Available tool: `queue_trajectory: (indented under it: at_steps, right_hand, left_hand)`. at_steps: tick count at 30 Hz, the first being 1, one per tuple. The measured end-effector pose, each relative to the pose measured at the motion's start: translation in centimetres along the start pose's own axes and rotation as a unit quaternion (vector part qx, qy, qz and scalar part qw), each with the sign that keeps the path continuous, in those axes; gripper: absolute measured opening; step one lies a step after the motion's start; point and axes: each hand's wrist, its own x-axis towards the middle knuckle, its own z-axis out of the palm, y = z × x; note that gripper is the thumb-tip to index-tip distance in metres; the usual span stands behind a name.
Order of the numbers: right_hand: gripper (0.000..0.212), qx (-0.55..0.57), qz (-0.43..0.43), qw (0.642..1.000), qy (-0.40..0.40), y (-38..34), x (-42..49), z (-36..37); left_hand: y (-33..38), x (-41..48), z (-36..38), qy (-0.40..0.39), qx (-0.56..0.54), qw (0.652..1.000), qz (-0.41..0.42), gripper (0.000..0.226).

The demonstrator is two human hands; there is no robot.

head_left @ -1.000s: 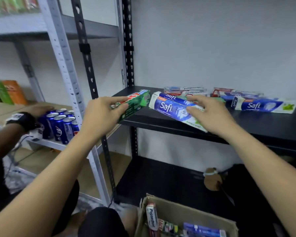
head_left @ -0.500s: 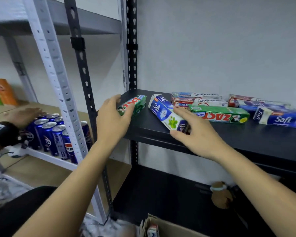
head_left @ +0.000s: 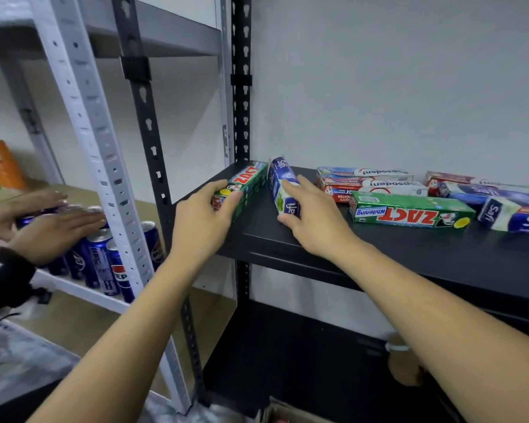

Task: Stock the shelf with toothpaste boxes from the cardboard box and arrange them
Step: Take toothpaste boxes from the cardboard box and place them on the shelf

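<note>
Shelf: black shelf [head_left: 379, 254] is carrying boxes lying flat.
Left hand [head_left: 202, 221]: clamping green Zact box [head_left: 248, 181] (light, crushable).
Right hand [head_left: 312, 221]: pressing Safi box [head_left: 280, 178]; hold long sides.

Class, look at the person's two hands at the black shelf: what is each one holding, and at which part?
Left hand grips the green Zact box at its near end. Right hand rests over the near end of the blue Safi box.
</note>
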Motion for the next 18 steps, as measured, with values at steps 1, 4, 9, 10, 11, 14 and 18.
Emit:
queue_trajectory:
  at_steps: [1, 4, 9, 10, 11, 14, 18]
  right_hand:
    - [0.065, -0.006, 0.006, 1.0, -0.004, 0.0, 0.8, 0.5]
    - [0.067, -0.014, 0.03, 0.999, -0.017, 0.4, 3.0, 1.5]
    - [0.069, -0.027, 0.029, 0.999, -0.006, 1.5, 5.5, 2.7]
    - [0.068, -0.032, 0.031, 0.999, -0.003, 1.6, 5.9, 2.8]
    - [0.067, -0.037, 0.032, 0.999, 0.0, 1.7, 6.2, 2.9]
    - [0.065, -0.047, 0.034, 0.998, 0.007, 2.0, 6.9, 3.2]
    - [0.059, -0.053, 0.027, 0.998, 0.019, 1.9, 6.7, 3.0]
  left_hand:
    - [-0.2, 0.9, 0.3, -0.006, 0.013, 1.0, -0.005, 0.045]
    - [-0.9, 3.2, 1.6, -0.017, 0.053, 0.998, -0.017, 0.047]
    - [-1.9, 6.3, 3.4, -0.051, 0.084, 0.995, -0.026, 0.048]
    - [-2.1, 6.8, 3.7, -0.066, 0.087, 0.994, -0.02, 0.047]
    - [-2.3, 7.2, 3.8, -0.08, 0.092, 0.993, -0.012, 0.047]
    - [-2.6, 7.6, 3.9, -0.105, 0.106, 0.989, 0.01, 0.047]
    - [-2.6, 7.5, 4.0, -0.117, 0.111, 0.987, 0.023, 0.051]
